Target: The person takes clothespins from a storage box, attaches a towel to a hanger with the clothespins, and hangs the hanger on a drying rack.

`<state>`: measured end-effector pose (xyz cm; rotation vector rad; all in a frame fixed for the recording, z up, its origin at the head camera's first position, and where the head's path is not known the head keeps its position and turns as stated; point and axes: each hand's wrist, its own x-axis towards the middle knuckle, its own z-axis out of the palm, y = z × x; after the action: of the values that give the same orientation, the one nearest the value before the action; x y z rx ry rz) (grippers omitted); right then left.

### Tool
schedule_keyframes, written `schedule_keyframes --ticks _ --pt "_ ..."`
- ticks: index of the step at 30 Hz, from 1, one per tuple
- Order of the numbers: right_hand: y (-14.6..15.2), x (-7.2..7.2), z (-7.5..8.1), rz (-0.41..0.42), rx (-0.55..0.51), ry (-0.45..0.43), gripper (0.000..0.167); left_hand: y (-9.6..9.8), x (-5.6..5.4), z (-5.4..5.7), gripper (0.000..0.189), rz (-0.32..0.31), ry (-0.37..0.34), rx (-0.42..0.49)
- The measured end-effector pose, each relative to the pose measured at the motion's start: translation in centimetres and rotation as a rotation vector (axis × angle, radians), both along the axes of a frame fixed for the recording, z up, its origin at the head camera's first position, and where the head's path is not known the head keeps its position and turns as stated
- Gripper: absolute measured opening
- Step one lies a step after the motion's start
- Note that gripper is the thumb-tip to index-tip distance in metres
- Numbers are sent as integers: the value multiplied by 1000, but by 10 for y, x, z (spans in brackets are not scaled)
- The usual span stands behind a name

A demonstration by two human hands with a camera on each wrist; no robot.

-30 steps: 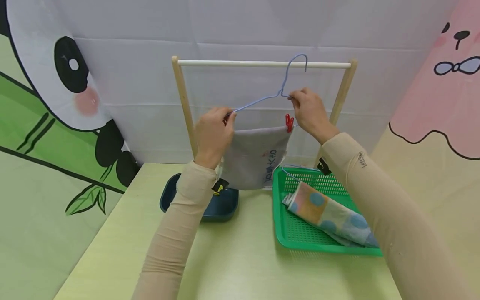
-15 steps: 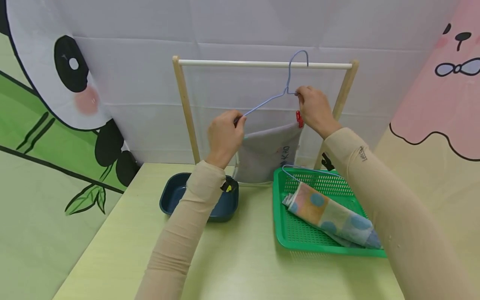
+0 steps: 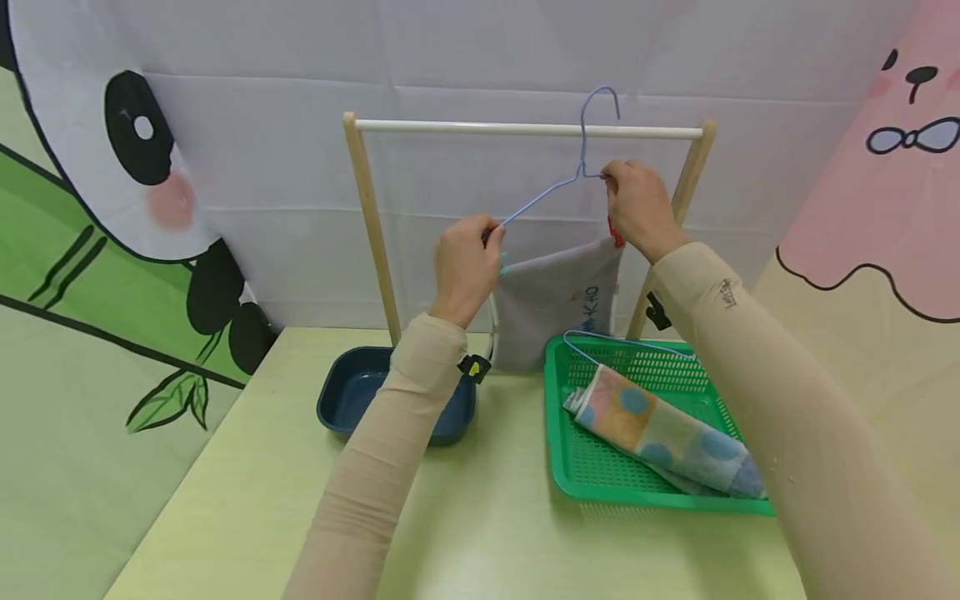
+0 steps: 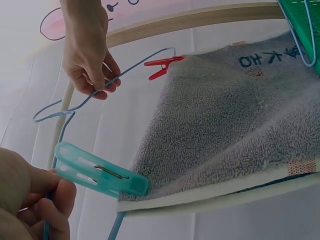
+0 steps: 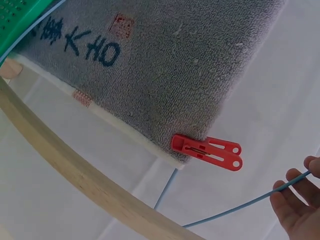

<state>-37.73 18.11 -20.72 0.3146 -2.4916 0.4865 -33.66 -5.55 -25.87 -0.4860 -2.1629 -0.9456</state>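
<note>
A blue wire hanger (image 3: 542, 197) is held up by both hands, its hook rising past the white bar of a rack. My left hand (image 3: 468, 265) grips the hanger's left arm, and my right hand (image 3: 641, 204) pinches the right arm near the neck. From the hanger hangs a grey towel (image 3: 555, 292) with dark lettering. A teal clothespin (image 4: 100, 170) clamps one top corner, close to my left fingers. The other corner bears a red clothespin (image 5: 207, 152), below my right hand. Whether the hook touches the bar, I cannot tell.
The rack has wooden legs (image 3: 370, 217) and a white bar (image 3: 465, 127). A green basket (image 3: 558, 467) at right holds a folded dotted cloth (image 3: 660, 425) and a second blue hanger (image 3: 577, 333). A dark blue basin (image 3: 341, 387) stands left, partly behind my left forearm.
Both hands have moved right and upward, carrying the hanger and towel. The hook's tip has risen from below the bar's line to above it in the head view.
</note>
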Motion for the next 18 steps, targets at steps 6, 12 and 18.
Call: schedule_keyframes --ticks 6,12,18 --pt "4 -1 0 -41 -30 -34 28 7 -6 -3 14 -17 -12 14" --pt "7 -2 -4 -59 -15 -61 30 10 -8 -9 14 -39 -36 33" --pt "9 -2 -6 -68 0 -99 31 12 -9 -12 14 -50 -51 11"
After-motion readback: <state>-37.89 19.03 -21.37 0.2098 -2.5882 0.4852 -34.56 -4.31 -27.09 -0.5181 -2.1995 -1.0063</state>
